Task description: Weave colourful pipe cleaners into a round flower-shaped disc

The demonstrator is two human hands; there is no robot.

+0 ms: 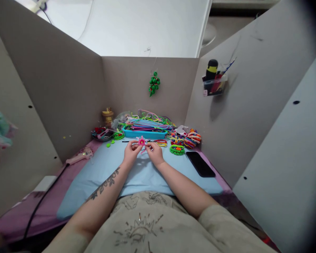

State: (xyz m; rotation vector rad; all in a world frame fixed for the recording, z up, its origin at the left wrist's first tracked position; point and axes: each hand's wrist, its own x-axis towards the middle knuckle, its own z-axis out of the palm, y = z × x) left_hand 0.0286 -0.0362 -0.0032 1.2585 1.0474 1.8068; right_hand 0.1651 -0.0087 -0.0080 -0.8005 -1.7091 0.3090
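Between my two hands, above the light blue cloth, is a small pink pipe-cleaner flower with a yellowish centre. My left hand pinches its left side with thumb and fingers. On the other side my right hand is closed on the flower's right edge, near a loose pink pipe-cleaner end that hangs below. Just behind the hands, a few red and yellow pipe cleaners lie on the cloth.
A blue tray heaped with pipe cleaners stands at the back. Colourful woven pieces and a black phone lie right. Left are a dark bowl and a pink glue gun with its cord. Grey panels enclose the table.
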